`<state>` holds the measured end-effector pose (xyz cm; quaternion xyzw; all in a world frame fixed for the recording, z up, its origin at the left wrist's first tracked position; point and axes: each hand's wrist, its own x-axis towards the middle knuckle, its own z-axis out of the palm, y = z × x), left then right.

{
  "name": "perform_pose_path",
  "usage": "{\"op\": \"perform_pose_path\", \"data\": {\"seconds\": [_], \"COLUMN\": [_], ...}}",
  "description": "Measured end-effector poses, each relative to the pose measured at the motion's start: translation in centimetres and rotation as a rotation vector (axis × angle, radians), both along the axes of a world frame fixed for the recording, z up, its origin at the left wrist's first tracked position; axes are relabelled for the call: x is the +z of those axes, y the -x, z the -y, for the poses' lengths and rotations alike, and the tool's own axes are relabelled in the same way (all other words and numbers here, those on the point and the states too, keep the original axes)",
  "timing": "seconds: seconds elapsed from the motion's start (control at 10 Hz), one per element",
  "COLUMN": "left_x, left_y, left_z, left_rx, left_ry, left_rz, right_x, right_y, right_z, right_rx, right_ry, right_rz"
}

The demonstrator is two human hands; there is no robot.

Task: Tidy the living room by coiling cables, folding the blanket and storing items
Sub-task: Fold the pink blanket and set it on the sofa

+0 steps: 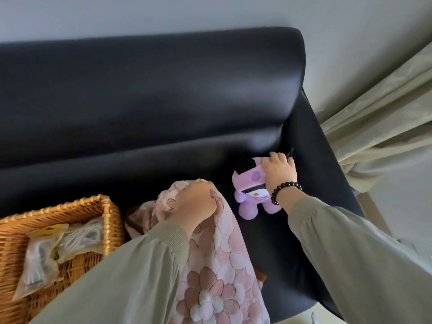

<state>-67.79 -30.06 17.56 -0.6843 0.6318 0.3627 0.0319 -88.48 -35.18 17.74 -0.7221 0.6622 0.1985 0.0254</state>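
A pink blanket [217, 265] with a raised flower pattern hangs bunched over the front of the black sofa [140, 101]. My left hand [198, 202] grips its upper edge, fingers curled into the fabric. To the right, a purple plush toy [247, 190] with a black hood lies on the seat. My right hand [279, 171], a dark bead bracelet on its wrist, holds the toy's upper side with fingers curled over it.
A wicker basket [106, 218] stands on the seat at the left and holds plastic bags of coiled white cables [44, 258]. The sofa's right armrest [327, 160] is beside the toy. A beige curtain [385, 127] hangs to the right.
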Motion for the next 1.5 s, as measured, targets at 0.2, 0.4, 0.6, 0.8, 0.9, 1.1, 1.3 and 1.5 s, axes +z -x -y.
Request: {"op": "perform_pose_path", "data": {"seconds": [0.2, 0.4, 0.6, 0.8, 0.9, 1.1, 1.3, 1.5], "left_x": [-0.7, -0.1, 0.8, 2.2, 3.9, 8.9, 15.1, 22.0], "left_y": [0.0, 1.0, 1.3, 1.0, 0.5, -1.0, -2.9, -6.8], "left_z": [0.8, 0.7, 0.2, -0.8, -1.4, -3.4, -5.7, -8.6], "left_rx": [-0.008, -0.012, -0.001, -0.006, -0.039, 0.002, 0.044, 0.045], "left_ry": [0.026, 0.047, 0.049, 0.067, 0.099, 0.131, 0.251, 0.366], "left_rz": [0.041, 0.095, 0.082, -0.014, -0.02, -0.057, -0.115, -0.381], "right_x": [-1.8, -0.8, -0.7, 0.0, 1.1, 5.0, 11.5, 24.0], "right_y": [-0.1, 0.4, 0.8, 2.0, 2.2, -0.8, -6.9, -11.6], "right_z": [0.9, 1.0, 0.1, -1.4, -2.4, -5.1, -8.7, -14.0], "right_rx": [-0.041, -0.045, -0.091, -0.202, -0.203, -0.284, -0.19, -1.011], "right_ry": [-0.013, -0.088, -0.095, -0.016, -0.05, -0.346, -0.612, -0.24], "right_rz": [-0.034, 0.073, 0.091, 0.169, 0.181, 0.433, 0.598, 1.413]}}
